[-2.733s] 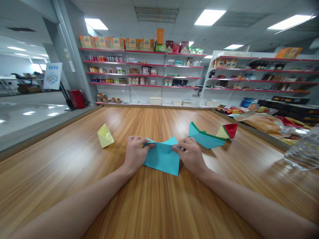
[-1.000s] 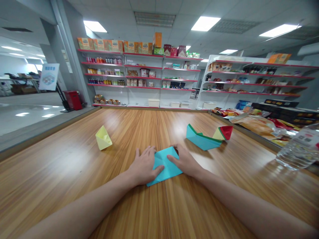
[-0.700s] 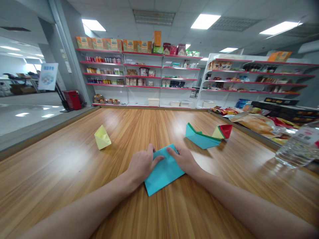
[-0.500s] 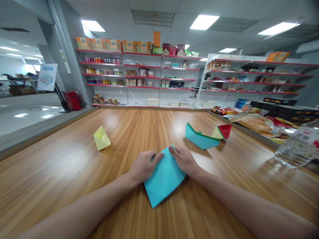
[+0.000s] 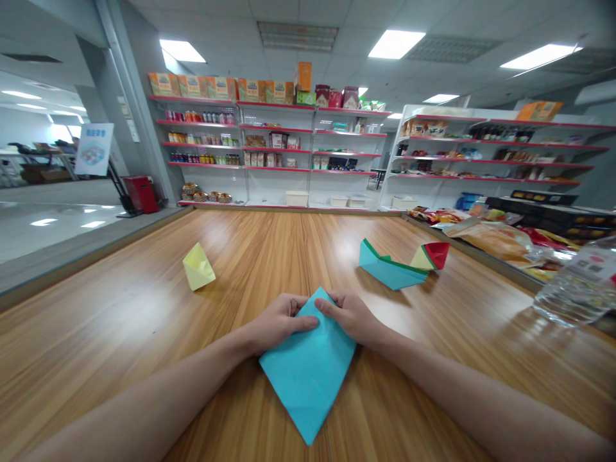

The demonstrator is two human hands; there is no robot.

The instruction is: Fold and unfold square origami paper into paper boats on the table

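Observation:
A folded sheet of blue paper (image 5: 310,375), diamond-shaped with one corner pointing toward me, is held between my hands above the wooden table. My left hand (image 5: 283,321) grips its upper left edge, thumb flat on top and fingers curled beneath. On the upper right edge, my right hand (image 5: 351,314) pinches the paper the same way, its thumb near the top corner. The fingers under the sheet are mostly hidden.
A yellow folded paper piece (image 5: 198,268) stands on the table (image 5: 260,250) at the left. To the right sit a blue and green paper boat (image 5: 392,271) and a red and yellow one (image 5: 436,255). A clear plastic bottle (image 5: 572,289) and snack packets (image 5: 495,239) are further right.
The blue paper has turned so its near corner points straight toward me, and it sits slightly lower. Both hands have shifted with it, keeping their hold.

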